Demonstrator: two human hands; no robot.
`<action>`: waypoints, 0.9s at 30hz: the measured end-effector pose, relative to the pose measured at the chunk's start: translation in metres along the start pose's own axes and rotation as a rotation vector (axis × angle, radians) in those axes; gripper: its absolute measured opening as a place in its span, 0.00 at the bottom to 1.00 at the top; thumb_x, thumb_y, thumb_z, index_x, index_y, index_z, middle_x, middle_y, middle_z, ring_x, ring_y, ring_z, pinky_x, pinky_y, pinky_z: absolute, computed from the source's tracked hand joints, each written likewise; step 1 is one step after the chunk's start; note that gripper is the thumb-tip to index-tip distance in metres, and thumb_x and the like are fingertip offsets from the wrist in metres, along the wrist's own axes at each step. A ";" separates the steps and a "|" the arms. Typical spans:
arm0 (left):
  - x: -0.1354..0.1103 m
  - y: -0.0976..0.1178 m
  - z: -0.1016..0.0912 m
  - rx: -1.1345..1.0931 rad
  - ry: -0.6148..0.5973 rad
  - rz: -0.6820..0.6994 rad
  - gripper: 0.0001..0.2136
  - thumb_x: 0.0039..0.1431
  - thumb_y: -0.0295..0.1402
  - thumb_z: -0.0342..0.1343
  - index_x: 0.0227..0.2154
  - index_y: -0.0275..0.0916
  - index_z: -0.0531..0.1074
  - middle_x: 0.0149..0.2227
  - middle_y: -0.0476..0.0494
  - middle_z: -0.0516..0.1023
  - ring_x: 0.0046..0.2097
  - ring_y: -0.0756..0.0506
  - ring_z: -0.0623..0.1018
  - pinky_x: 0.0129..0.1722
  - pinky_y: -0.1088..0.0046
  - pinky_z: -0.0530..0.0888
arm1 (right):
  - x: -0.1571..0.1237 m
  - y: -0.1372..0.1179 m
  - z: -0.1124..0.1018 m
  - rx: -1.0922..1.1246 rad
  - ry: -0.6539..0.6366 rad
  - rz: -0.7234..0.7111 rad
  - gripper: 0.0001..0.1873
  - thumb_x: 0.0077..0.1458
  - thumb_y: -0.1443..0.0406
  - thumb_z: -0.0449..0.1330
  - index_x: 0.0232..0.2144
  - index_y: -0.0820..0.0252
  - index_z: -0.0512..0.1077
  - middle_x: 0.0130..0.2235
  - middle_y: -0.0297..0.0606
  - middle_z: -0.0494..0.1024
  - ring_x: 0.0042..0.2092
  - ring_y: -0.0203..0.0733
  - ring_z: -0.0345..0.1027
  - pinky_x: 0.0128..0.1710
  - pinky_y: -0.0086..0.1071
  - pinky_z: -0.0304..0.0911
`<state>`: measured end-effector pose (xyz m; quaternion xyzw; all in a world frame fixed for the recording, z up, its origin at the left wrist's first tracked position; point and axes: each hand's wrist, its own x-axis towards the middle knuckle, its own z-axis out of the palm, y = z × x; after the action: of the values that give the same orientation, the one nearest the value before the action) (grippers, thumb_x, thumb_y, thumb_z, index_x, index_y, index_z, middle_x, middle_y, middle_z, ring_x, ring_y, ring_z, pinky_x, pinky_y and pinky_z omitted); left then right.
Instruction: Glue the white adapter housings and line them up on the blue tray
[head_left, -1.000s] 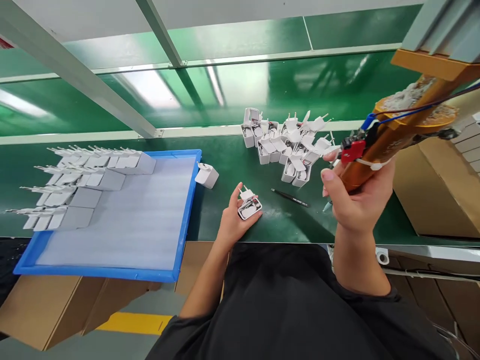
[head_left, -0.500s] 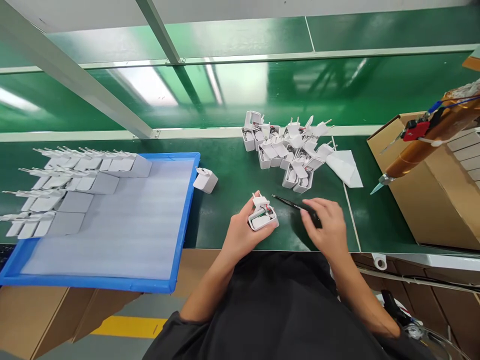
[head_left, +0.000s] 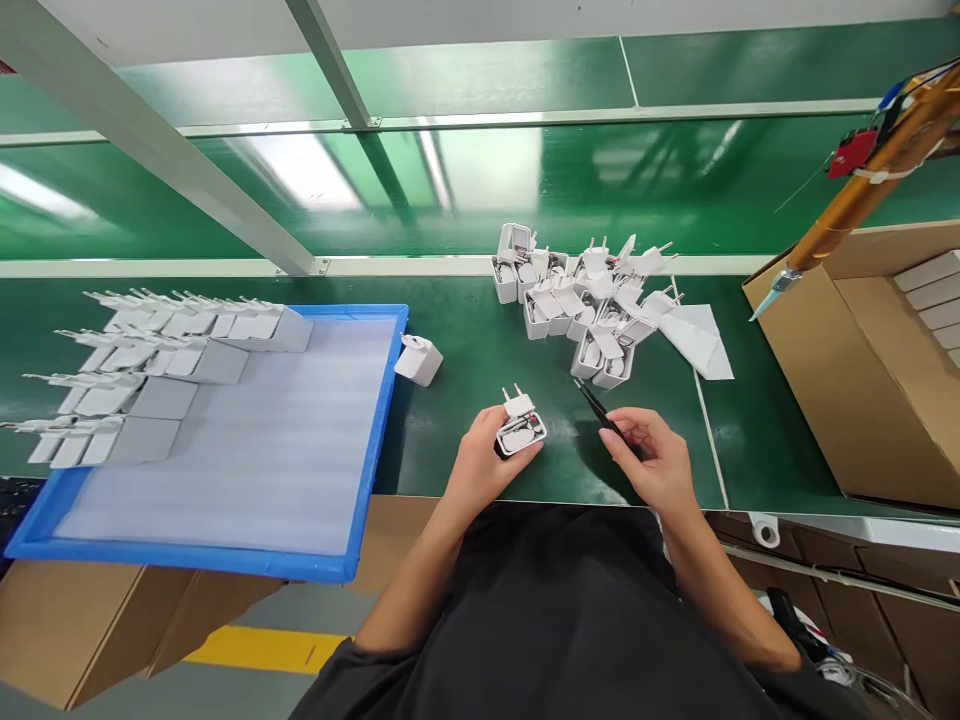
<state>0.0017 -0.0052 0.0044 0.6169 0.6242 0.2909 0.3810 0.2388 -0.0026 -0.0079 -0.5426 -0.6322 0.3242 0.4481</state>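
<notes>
My left hand (head_left: 478, 466) grips an open white charger plug (head_left: 519, 427) just above the green bench, prongs pointing away from me, its inner parts showing. My right hand (head_left: 651, 460) is closed on black tweezers (head_left: 598, 407), whose tip points up and left toward the plug. A heap of several open white plugs (head_left: 592, 300) lies behind both hands. One closed white plug (head_left: 418, 359) rests by the corner of the blue tray (head_left: 375, 420).
The blue tray holds rows of finished white plugs (head_left: 157, 360) at its left on a pale foam sheet. An orange glue dispenser (head_left: 862, 180) hangs at the upper right over an open cardboard box (head_left: 862, 390). A white paper sheet (head_left: 701, 340) lies beside the heap.
My right hand let go of the orange dispenser, which swung up to the right, then came down and picked the black tweezers off the bench. My left hand lifted the plug slightly.
</notes>
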 end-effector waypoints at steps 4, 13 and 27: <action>0.001 -0.001 0.004 0.028 0.025 0.036 0.14 0.59 0.41 0.60 0.45 0.41 0.69 0.43 0.41 0.83 0.42 0.42 0.82 0.43 0.69 0.76 | -0.005 -0.013 -0.002 0.190 -0.069 0.037 0.10 0.60 0.62 0.62 0.44 0.56 0.74 0.25 0.28 0.71 0.23 0.32 0.65 0.23 0.28 0.65; -0.008 0.014 -0.001 0.016 0.097 0.157 0.15 0.54 0.37 0.62 0.43 0.42 0.67 0.36 0.47 0.84 0.34 0.47 0.83 0.35 0.77 0.76 | -0.004 -0.040 -0.006 0.024 0.039 -0.336 0.14 0.56 0.74 0.63 0.42 0.54 0.79 0.28 0.33 0.77 0.26 0.34 0.69 0.23 0.28 0.65; -0.014 0.021 0.009 0.208 0.294 0.329 0.13 0.56 0.34 0.60 0.43 0.41 0.68 0.30 0.52 0.80 0.28 0.49 0.80 0.30 0.78 0.75 | -0.013 -0.053 0.009 -0.209 0.070 -0.557 0.14 0.58 0.76 0.61 0.44 0.58 0.75 0.26 0.32 0.75 0.24 0.32 0.66 0.24 0.26 0.63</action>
<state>0.0200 -0.0185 0.0182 0.6972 0.5907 0.3699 0.1677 0.2092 -0.0248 0.0334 -0.4025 -0.7708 0.1028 0.4830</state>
